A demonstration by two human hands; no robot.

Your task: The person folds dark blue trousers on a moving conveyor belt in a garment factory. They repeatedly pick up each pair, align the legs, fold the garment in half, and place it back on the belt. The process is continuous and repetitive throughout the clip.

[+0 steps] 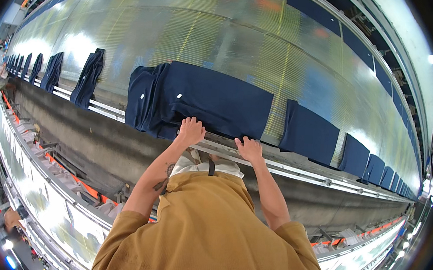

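Note:
A dark navy fabric panel (219, 97) lies on the long table in front of me, smooth on its right part and wrinkled near my left hand. My left hand (193, 130) rests on its near edge, fingers bent onto the cloth. Farther right, my right hand (249, 148) touches the same edge near the panel's corner; whether either hand pinches the cloth is not clear. Bunched navy fabric (143, 100) with a small white tag sits against the panel's left side. Another white tag (179, 96) lies on the panel itself.
The long printing table (237, 46) bears yellow line markings. Folded navy pieces (87, 77) line its near edge leftward, flatter navy panels (311, 132) rightward. A metal rail (293, 170) runs along that edge. Behind me stands another long table (61, 203). People are at the far left.

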